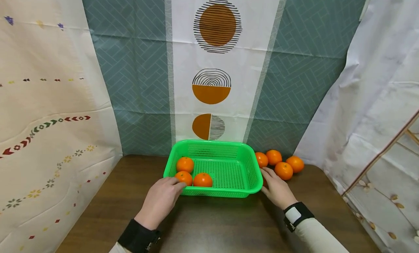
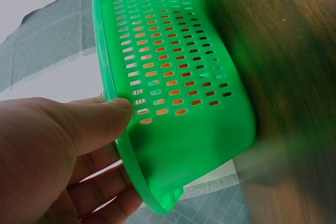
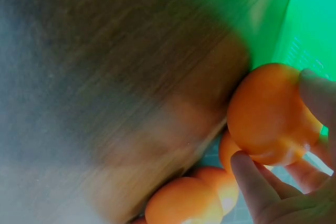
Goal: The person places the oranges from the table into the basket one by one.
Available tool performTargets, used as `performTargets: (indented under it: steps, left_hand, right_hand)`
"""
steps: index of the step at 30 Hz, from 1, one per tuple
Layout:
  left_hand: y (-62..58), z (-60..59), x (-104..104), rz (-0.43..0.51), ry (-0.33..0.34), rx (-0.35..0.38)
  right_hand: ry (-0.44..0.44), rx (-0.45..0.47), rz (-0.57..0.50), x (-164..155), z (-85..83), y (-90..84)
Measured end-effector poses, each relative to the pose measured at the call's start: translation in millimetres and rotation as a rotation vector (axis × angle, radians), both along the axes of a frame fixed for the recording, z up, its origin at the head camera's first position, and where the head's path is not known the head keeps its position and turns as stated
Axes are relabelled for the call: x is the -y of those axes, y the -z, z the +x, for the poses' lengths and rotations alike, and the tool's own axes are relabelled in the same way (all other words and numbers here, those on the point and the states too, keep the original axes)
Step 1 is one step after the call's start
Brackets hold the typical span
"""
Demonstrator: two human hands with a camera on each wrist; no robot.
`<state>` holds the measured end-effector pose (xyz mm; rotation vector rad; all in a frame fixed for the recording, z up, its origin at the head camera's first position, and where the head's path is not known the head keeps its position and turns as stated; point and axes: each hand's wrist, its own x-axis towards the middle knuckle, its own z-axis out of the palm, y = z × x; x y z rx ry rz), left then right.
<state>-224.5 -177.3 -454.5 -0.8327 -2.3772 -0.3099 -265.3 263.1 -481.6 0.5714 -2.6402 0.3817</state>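
A green plastic basket point(image 1: 226, 192) with perforated walls sits on the table, three oranges point(image 1: 203, 180) at its left end. My left hand point(image 1: 162, 196) grips the near left corner of its rim, thumb point(image 2: 113, 114) against the outer wall and fingers on the other side. Beside the basket's right end is my right hand point(image 1: 278, 189). In the right wrist view its thumb and fingers hold an orange point(image 3: 273, 114) close to the basket wall; the hand hides this fruit in the head view. More oranges point(image 1: 283, 171) lie just past the fingertips.
The brown wooden table point(image 1: 216, 224) ends at a hanging cloth point(image 1: 140, 100) behind the basket. Patterned cloths hang on the left point(image 1: 59, 136) and right point(image 1: 366, 147) sides. The loose oranges are grouped near the table's back right corner.
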Motion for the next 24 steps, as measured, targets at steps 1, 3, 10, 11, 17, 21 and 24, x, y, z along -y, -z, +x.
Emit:
performTargets:
  steps: [1,3,10,11,17,21,24]
  left_hand:
    - [0.0,0.1,0.2,0.002,0.0,-0.002]
    - [0.1,0.5,0.6,0.004,-0.002,-0.001]
    - [-0.5,1.0,0.2,0.005,-0.009,0.01]
    - [-0.5,1.0,-0.1,0.003,-0.01,0.011]
    - [-0.8,0.2,-1.0,-0.017,-0.007,0.006]
    - [-1.1,0.1,-0.2,-0.009,-0.004,0.003]
    - [-0.8,0.9,0.8,0.002,-0.003,0.004]
  right_hand:
    - [-0.002,-0.004,0.002,0.4,-0.3,-0.8]
    - [-0.001,-0.008,0.008,1.1,-0.8,-1.9]
    - [-0.002,-0.018,0.01,1.4,-1.2,-2.0]
    - [0.002,-0.016,0.013,1.1,-0.7,-1.4]
    - [0.031,-0.02,0.03,-0.4,4.9,-1.7]
    - [0.04,-0.029,0.039,1.2,11.2,-6.0]
    - [0.047,-0.03,0.054,2.7,16.2,-9.5]
